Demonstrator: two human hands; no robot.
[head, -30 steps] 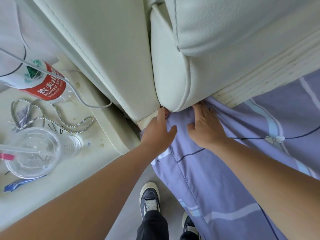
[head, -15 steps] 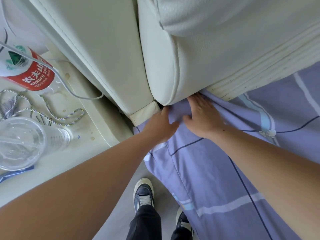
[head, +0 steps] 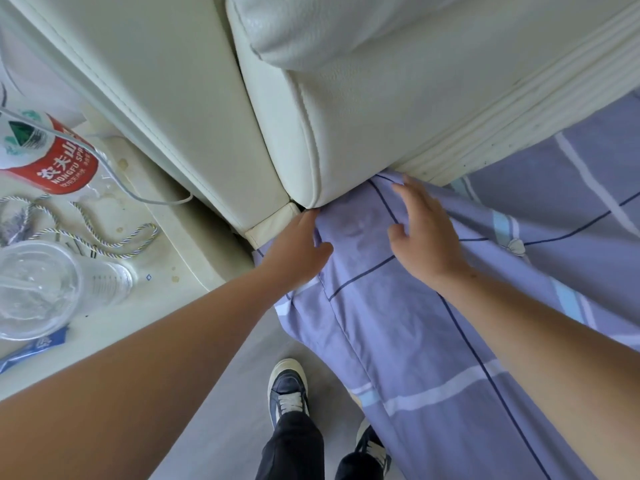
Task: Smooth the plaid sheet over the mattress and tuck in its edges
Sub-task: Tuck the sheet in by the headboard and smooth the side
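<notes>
The purple plaid sheet covers the mattress corner and hangs down its near side. My left hand lies on the sheet at the corner, fingertips pushed into the gap under the cream padded headboard. My right hand rests flat on the sheet just right of it, fingers spread and pointing at the headboard's lower edge. Neither hand pinches the cloth. The mattress itself is hidden under the sheet.
A cream bedside table stands at the left with a red-labelled water bottle, a clear plastic cup, a twisted cord and a white cable. My shoes stand on the grey floor beside the bed.
My right hand has slid to the right along the headboard edge and spread apart from the left hand. The left hand stays at the corner gap.
</notes>
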